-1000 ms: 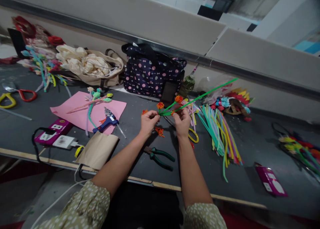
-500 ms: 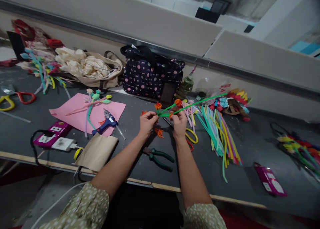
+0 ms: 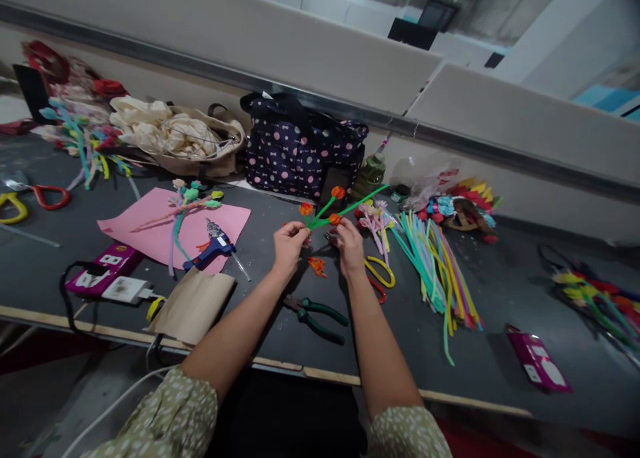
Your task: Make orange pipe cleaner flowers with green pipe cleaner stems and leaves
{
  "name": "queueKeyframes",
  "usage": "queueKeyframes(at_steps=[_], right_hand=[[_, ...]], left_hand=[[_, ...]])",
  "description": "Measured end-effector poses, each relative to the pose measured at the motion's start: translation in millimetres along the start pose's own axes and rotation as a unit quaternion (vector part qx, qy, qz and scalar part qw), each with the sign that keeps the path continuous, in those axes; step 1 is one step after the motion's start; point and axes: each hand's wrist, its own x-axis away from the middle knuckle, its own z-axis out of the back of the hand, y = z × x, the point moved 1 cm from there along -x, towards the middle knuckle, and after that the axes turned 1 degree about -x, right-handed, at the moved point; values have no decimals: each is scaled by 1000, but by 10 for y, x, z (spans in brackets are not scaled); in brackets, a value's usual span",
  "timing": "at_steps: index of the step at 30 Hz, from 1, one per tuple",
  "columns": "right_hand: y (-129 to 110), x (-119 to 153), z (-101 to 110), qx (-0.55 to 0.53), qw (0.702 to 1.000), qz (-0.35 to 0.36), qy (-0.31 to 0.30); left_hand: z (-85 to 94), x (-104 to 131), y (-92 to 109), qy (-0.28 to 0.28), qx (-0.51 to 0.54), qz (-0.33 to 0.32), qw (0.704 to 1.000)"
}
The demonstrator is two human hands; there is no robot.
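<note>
Just above the table, my left hand (image 3: 290, 250) pinches the joined ends of green pipe-cleaner stems (image 3: 323, 213) that fan out toward the back right. Orange flowers (image 3: 337, 193) made of pipe cleaner sit along these stems. My right hand (image 3: 351, 248) is closed at the lower right orange flower (image 3: 334, 219), its fingertips against it; the exact grip is partly hidden. Orange pipe-cleaner bits (image 3: 317, 266) lie on the table between my hands. Nearer to me lie green-handled pliers (image 3: 320, 318). Yellow-and-red-handled scissors (image 3: 383, 271) rest beside my right wrist.
A glue gun (image 3: 213, 248) lies on pink paper (image 3: 145, 211) at left, near a brown paper piece (image 3: 193, 305) and a purple power strip (image 3: 107, 268). Loose pipe cleaners (image 3: 440, 265) spread at right. A dark patterned bag (image 3: 303, 148) and a green bottle (image 3: 371, 173) stand behind.
The long green stem has swung left and its far end now reaches less far right. The flowers have shifted slightly left and up; both hands stay close together.
</note>
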Motion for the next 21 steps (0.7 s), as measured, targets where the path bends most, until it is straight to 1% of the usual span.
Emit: queueKeyframes(at_steps=[3, 5, 8, 11, 17, 21], right_hand=[[-9, 25, -61, -31, 999, -5, 2], [-29, 42, -92, -40, 999, 1, 16], [-61, 57, -106, -39, 998, 15, 42], [-85, 65, -102, -38, 998, 32, 46], [-100, 75, -99, -24, 998, 43, 42], [-118, 88, -98, 25, 996, 74, 45]], left_hand=[[-18, 18, 3, -3, -7, -2, 1000], [-37, 34, 9, -9, -11, -5, 1000], [-62, 55, 22, -18, -12, -8, 1000], [-71, 66, 26, -22, -10, -6, 1000], [-65, 59, 2, -27, -7, -5, 1000], [-65, 57, 15, -24, -11, -13, 1000]])
